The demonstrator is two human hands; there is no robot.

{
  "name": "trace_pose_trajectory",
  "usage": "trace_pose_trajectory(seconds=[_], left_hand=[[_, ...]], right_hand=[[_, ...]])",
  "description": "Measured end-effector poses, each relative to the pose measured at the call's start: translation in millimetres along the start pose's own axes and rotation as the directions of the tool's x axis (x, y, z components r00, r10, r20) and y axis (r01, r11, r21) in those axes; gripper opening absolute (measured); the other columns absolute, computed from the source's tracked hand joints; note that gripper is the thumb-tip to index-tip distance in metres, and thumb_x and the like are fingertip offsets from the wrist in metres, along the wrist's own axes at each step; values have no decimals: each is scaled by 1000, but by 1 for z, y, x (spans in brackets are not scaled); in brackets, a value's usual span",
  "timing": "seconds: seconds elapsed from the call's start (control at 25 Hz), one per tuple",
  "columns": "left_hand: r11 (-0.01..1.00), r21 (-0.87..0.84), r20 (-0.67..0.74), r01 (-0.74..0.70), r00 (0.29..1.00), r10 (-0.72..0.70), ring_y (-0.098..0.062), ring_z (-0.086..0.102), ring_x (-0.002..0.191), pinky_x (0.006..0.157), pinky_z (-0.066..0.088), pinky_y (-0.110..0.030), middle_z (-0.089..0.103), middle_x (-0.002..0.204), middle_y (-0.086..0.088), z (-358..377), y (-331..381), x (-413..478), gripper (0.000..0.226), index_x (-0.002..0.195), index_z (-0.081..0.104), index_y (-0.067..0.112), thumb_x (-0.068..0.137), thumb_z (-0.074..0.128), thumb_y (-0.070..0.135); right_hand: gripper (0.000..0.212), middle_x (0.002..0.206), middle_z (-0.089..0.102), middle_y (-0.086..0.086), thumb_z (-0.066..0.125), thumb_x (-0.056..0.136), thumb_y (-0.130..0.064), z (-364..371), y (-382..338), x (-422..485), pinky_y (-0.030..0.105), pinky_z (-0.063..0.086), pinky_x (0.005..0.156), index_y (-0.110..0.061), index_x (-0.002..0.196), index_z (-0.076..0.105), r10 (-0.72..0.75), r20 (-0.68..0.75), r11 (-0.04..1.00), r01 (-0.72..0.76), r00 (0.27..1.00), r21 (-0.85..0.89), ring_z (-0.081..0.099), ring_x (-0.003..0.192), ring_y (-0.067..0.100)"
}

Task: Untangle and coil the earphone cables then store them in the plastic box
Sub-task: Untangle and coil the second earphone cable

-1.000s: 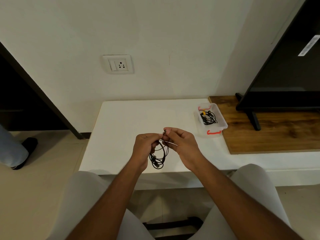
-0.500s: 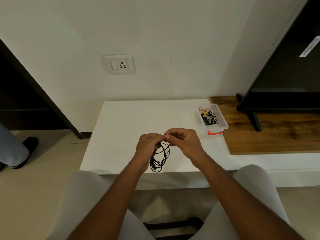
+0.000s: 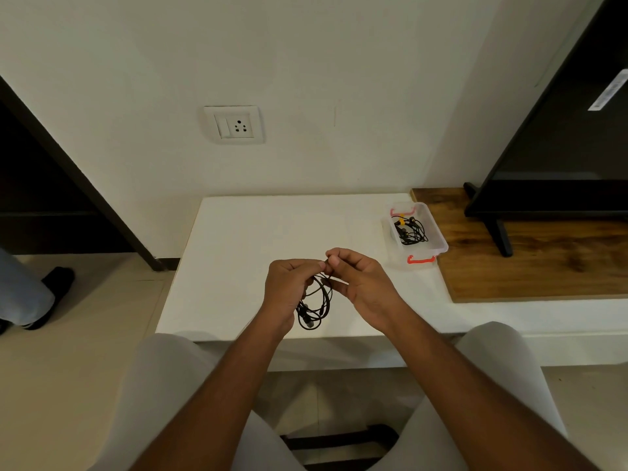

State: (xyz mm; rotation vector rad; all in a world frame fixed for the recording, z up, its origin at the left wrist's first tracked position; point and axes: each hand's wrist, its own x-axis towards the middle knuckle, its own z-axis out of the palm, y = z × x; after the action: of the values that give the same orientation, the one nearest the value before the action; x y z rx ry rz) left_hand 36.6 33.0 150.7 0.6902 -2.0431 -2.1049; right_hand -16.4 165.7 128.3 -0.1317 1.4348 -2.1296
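Your left hand [image 3: 289,287] curls round the earphone cable [image 3: 315,309], so its loops hang below the fingers without springing apart. Your right hand [image 3: 361,283] pinches a strand beside the left fingertips, probably to wrap it. The plastic box [image 3: 441,247] stands well beyond your right fingers.

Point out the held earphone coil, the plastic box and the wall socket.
earphone coil [image 3: 306,316], head view, hanging lower bundle.
plastic box [image 3: 437,234], head view, clear right wall.
wall socket [image 3: 239,125], head view, pin holes.
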Motion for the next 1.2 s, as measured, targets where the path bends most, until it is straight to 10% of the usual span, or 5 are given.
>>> trace_pose_trajectory(seconds=[1.2], left_hand=[[1000,-18,27,12,1000,-12,-3,34,40,47,29,-17,49,40,12,-4,-2,2,15,85,76,1,87,64,10]], right_hand=[[19,87,64,9,64,84,-14,5,1,-2,29,56,89,-9,102,66,40,23,989,-43,999,143,67,80,15]])
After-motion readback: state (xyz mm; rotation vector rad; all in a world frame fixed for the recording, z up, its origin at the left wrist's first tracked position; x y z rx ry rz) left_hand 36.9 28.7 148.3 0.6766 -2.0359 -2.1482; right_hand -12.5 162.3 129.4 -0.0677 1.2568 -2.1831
